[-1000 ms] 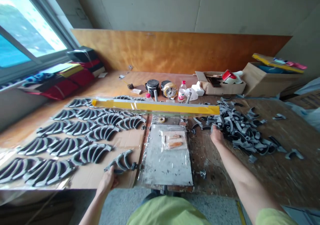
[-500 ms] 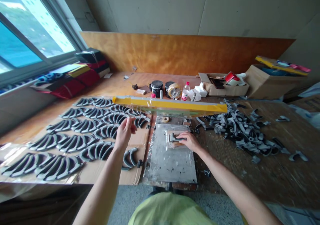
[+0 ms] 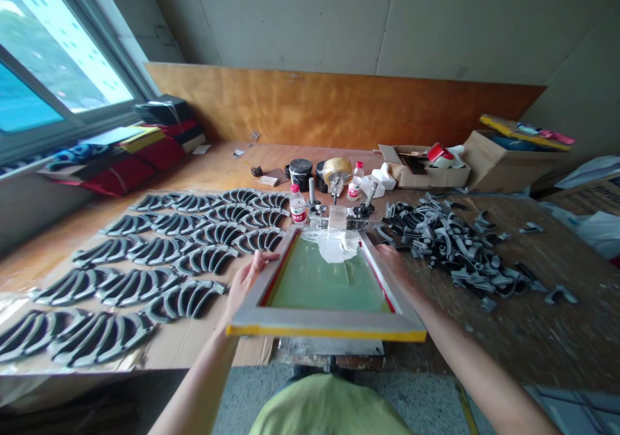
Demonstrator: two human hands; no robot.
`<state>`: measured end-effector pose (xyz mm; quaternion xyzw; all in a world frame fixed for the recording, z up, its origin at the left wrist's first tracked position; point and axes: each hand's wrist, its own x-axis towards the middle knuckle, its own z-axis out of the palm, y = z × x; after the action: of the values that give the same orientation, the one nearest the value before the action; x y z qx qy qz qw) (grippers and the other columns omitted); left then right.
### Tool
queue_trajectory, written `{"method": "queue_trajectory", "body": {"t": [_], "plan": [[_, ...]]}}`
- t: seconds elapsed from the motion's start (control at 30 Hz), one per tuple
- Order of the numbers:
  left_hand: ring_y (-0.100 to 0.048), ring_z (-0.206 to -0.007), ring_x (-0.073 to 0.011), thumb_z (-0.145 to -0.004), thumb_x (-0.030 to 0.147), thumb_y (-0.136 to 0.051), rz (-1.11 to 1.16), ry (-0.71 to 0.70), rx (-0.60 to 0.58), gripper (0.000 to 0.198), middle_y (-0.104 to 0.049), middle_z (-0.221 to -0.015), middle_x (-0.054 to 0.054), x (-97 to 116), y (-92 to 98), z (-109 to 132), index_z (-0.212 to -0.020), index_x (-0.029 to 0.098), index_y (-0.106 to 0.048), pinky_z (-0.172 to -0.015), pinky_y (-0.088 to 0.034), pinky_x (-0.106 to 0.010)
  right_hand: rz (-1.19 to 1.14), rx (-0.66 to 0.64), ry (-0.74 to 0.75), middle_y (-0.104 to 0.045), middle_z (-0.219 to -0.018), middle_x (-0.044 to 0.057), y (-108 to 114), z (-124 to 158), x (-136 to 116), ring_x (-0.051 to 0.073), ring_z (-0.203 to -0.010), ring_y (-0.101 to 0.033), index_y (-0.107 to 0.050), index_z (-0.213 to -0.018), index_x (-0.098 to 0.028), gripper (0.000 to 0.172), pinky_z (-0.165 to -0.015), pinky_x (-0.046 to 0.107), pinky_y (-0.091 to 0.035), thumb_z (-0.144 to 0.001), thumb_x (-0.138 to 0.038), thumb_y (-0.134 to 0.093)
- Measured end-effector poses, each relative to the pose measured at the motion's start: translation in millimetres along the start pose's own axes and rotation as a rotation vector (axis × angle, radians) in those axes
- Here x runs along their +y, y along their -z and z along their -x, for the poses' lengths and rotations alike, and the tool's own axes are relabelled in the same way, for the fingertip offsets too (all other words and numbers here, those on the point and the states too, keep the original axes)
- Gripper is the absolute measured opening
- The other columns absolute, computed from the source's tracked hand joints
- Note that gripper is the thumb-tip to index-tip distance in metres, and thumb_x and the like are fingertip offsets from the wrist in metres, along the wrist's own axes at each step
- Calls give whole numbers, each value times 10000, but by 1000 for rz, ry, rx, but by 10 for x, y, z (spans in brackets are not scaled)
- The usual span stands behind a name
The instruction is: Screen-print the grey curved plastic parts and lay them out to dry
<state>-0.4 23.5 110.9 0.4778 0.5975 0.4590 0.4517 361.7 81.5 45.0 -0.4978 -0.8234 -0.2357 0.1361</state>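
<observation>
A screen-printing frame [image 3: 325, 319] with green mesh lies low over the grey baseplate [image 3: 334, 346], tilted toward me. White ink [image 3: 336, 248] is pooled at the mesh's far end, below a pale squeegee [image 3: 338, 219]. My left hand [image 3: 249, 280] is closed on the frame's left side, fingers at its outer edge. My right hand [image 3: 394, 264] is at the right side, holding the frame there, its fingertips partly hidden. Curved grey parts [image 3: 167, 280] lie in fanned rows on cardboard at left. The screen hides the middle of the baseplate.
A loose heap of grey parts [image 3: 450, 248] covers the table at right. Behind the screen stand a red-capped bottle [image 3: 297, 206], a black tub [image 3: 301, 174] and a roll of tape [image 3: 337, 170]. An open carton [image 3: 433, 175] stands farther back, and dark red boxes [image 3: 113, 170] are by the window.
The screen has swung down from its raised, edge-on position and now covers the baseplate. My right hand has left the grey part on the plate, and both hands are at the frame's sides.
</observation>
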Motion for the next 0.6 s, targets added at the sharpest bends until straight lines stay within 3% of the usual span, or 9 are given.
{"method": "queue_trajectory", "body": {"t": [0.07,0.17,0.23,0.3,0.47,0.6], "plan": [[-673,-920,-249,-804,675,-542,-15,132,-82,634,-742,-1003,-84,-301,12,146,-1157,171,-691,-761,-519,-305,-147,8,-122,-725,-1066,83,25,-246,93,159,-920,-691,-687,-1138,-138,287,-806,271,-583,-900,-125,-527],[-676,-776,-212,-746,673,-612,-13,231,-99,816,-734,-878,-38,-748,-62,241,-1399,196,-509,-668,-512,-286,-421,-45,-186,-550,-1365,135,3,-677,-34,247,-1225,-546,-533,-1357,-175,539,-1027,400,-480,-832,-165,-653],[-637,-667,-179,-734,674,-616,-59,238,-72,862,-689,-743,11,-969,-133,241,-1438,202,-460,-608,-479,-263,-454,-143,-141,-536,-1346,149,-47,-904,-193,281,-1220,-523,-534,-1332,-174,568,-1011,422,-465,-786,-143,-691],[-609,-641,-168,-751,661,-600,-93,221,-61,830,-646,-679,30,-1102,-187,221,-1422,189,-481,-597,-460,-254,-421,-259,-126,-602,-1209,134,-113,-1031,-317,263,-1099,-572,-592,-1212,-175,445,-910,367,-490,-779,-129,-686],[-637,-727,-196,-789,636,-566,-66,234,-92,743,-677,-763,-10,-1183,-213,208,-1372,177,-528,-666,-492,-286,-420,-411,-111,-686,-883,65,-247,-928,-427,206,-852,-616,-668,-877,-191,110,-752,280,-472,-791,-129,-638],[-649,-731,-220,-758,653,-582,-54,243,-69,729,-689,-749,-21,-1178,-210,230,-1316,185,-580,-673,-505,-312,-518,-366,59,-694,-839,62,-190,-564,-488,212,-855,-606,-688,-817,-185,228,-757,298,-458,-762,-21,-540]]}}
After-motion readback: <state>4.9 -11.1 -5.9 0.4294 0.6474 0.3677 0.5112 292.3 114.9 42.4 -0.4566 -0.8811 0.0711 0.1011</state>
